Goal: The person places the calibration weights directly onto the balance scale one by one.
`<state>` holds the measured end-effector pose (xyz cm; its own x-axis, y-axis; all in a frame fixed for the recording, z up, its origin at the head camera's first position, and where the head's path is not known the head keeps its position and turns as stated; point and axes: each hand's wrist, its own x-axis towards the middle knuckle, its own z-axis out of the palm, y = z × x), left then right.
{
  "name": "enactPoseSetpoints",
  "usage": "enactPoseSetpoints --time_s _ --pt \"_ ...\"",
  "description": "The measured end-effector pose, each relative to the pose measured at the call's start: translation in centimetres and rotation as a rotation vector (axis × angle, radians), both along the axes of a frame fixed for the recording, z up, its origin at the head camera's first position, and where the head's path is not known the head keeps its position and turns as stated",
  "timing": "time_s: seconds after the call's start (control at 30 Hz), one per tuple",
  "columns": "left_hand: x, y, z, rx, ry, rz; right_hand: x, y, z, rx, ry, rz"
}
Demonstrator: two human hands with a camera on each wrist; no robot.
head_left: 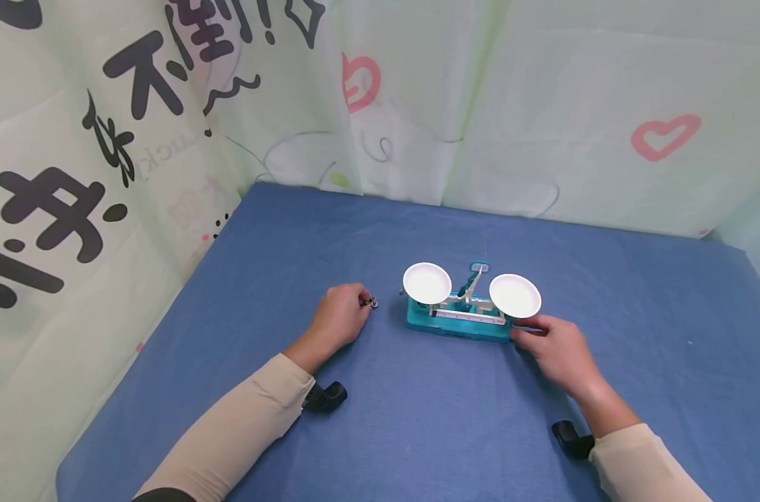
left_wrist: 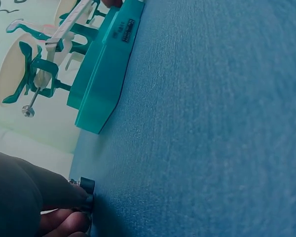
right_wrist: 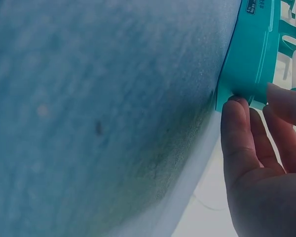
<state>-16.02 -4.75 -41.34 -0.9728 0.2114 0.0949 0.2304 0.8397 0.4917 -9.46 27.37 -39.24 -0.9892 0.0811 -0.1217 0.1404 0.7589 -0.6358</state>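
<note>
A teal balance scale (head_left: 461,328) with two white pans stands upright on the blue cloth. Its beam and adjusting nut (left_wrist: 28,111) show in the left wrist view. To the left of it, apart from its base, my left hand (head_left: 342,314) pinches small metal weights (head_left: 371,302) low over the cloth. One dark cylindrical weight (left_wrist: 87,184) pokes out past the fingers; the rest are mostly hidden, so I cannot tell how many. My right hand (head_left: 556,348) touches the right end of the scale's base with its fingertips, fingers fairly straight, just under the right pan (head_left: 515,295).
A blue cloth (head_left: 418,418) covers the table. White curtains with black characters and pink hearts (head_left: 665,137) hang along the back and left edges. Black wrist mounts (head_left: 326,397) stick out from both forearms.
</note>
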Motion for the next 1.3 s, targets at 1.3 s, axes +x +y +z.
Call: enactPoseSetpoints --time_s 1.3 --pt "-0.6 1.7 7.7 0.138 0.017 -0.269 -0.6 0.0 0.1 0.037 -0.051 0.036"
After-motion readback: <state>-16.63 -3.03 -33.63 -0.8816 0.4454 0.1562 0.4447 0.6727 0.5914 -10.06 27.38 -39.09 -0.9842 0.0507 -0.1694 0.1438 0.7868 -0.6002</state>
